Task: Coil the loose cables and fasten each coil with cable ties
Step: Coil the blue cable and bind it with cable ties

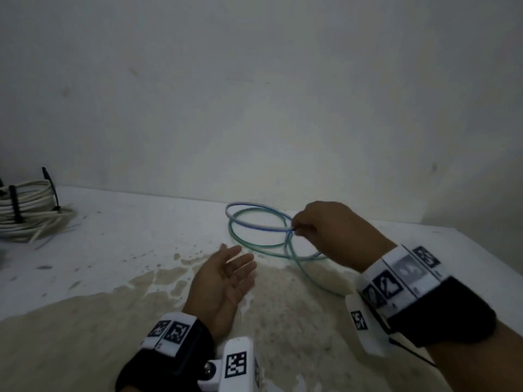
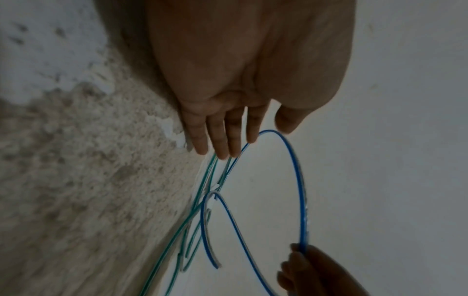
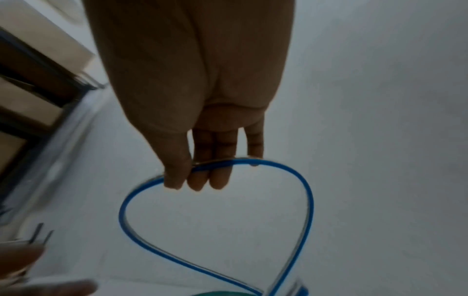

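Coiling is under way: right hand [image 1: 334, 233] pinches the thin blue-and-green plastic cable [image 1: 254, 219], its loops lifted above the stained white table [image 1: 113, 236]. Left hand [image 1: 226, 281] waits open-palmed just beside the loops, holding nothing. Next, I judge, it must gather another loop.

Both hands are bare. A black strap [image 1: 169, 360] wraps the left wrist, topped at twelve o'clock by white blocks [image 1: 169, 333] printed with black square codes. At its three o'clock, a white mount [image 1: 237, 363] with a silver screw. The right wrist wears a black band [image 1: 441, 312], white coded tiles [image 1: 402, 275] and a thin black cable [image 1: 413, 353].
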